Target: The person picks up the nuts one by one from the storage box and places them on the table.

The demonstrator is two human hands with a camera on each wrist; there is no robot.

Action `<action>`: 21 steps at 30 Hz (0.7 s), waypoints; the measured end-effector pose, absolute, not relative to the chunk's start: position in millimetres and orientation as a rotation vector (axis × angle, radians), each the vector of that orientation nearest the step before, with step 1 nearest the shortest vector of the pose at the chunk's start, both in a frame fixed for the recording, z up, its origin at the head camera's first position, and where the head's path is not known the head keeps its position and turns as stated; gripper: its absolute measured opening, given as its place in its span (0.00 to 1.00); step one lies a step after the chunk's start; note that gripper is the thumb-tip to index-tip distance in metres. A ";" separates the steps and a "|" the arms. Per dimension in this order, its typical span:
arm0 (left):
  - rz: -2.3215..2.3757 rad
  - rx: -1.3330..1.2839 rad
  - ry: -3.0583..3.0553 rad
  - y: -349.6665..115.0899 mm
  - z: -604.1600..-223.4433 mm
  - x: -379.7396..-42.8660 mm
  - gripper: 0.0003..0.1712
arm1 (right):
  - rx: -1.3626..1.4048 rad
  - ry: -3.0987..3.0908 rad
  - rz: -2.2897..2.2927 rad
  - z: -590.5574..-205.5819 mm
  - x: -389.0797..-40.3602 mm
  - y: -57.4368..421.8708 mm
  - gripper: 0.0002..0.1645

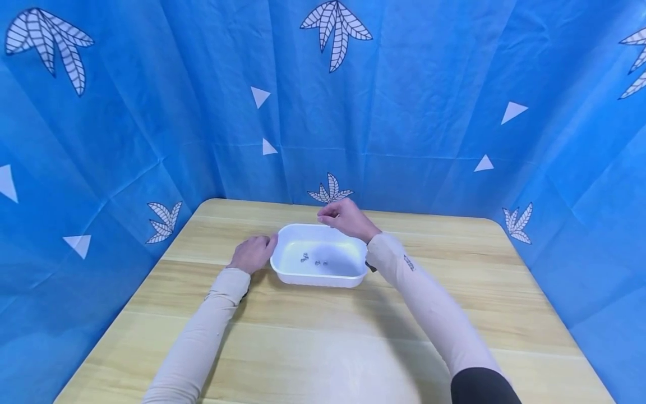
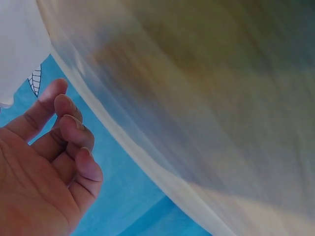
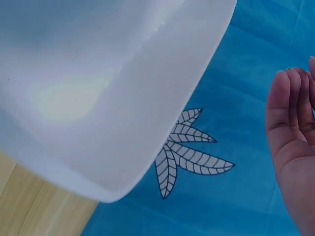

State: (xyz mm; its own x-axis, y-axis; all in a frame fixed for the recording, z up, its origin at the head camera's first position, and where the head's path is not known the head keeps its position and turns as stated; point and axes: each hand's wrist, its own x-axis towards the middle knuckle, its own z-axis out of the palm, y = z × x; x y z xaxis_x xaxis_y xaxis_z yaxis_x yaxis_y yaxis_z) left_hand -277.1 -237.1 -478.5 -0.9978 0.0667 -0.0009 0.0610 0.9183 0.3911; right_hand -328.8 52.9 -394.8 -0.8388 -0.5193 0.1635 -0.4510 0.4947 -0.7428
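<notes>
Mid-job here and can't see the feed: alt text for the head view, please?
White tray with small shiny pieces inside, before a blue curtain. A left hand is at its left end; the right hand is by the far rim, its grip unclear.

Surface (image 1: 323, 342), one: pale wood-grain finish, plank pattern, rounded far corners. Set on it toward the far edge: one white tray (image 1: 318, 279), rectangular, with rounded corners.

I've got tray (image 1: 319, 280) mid-frame on table (image 1: 313, 348), pieces (image 1: 305, 258) inside, left fingers (image 1: 273, 242) at left end, right fingers (image 1: 331, 210) near far rim, curtain (image 1: 419, 112) behind.
</notes>
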 end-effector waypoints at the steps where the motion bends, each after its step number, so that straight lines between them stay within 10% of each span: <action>1: 0.622 0.100 3.065 -237.1 -478.7 -277.4 0.45 | -0.857 2.641 -1.275 -396.0 -329.7 51.2 0.09; 21: 0.634 0.098 3.069 -236.9 -480.2 -277.8 0.46 | -0.889 2.600 -1.248 -411.8 -335.1 25.2 0.09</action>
